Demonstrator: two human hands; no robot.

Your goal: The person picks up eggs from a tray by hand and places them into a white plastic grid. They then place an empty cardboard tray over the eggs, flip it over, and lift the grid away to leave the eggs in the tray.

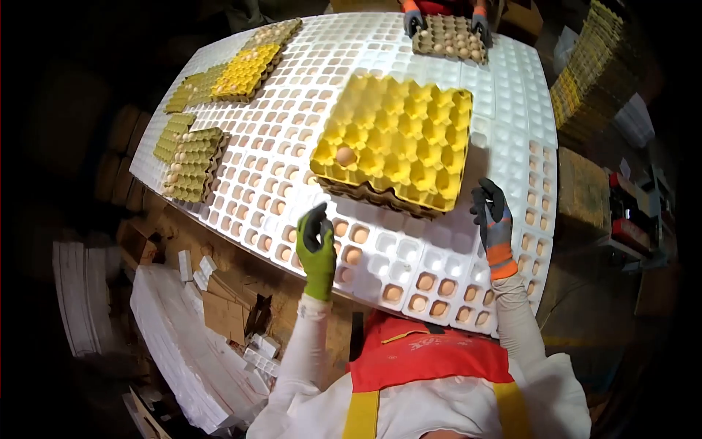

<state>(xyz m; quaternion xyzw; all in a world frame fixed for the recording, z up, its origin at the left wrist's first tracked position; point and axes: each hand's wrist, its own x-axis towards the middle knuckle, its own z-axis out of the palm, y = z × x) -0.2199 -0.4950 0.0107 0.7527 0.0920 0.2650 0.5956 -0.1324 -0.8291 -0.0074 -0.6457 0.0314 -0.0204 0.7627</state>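
Observation:
A thick stack of egg trays, yellow on top with brown ones beneath, stands on the white foam trays in front of me. One brown egg sits in its left front part. My left hand, in a green glove with black fingers, is just off the stack's near left corner, fingers curved and apart from the thumb. Right of the stack's near corner is my right hand, in a grey and orange glove, fingers loosely bent with nothing visible between them. Brown eggs lie in the foam cells between my hands and the table edge.
Another person's gloved hands hold a brown egg tray with several eggs at the far side. More part-filled egg trays lie at the left. Tall tray stacks stand at the right, cardboard boxes below left.

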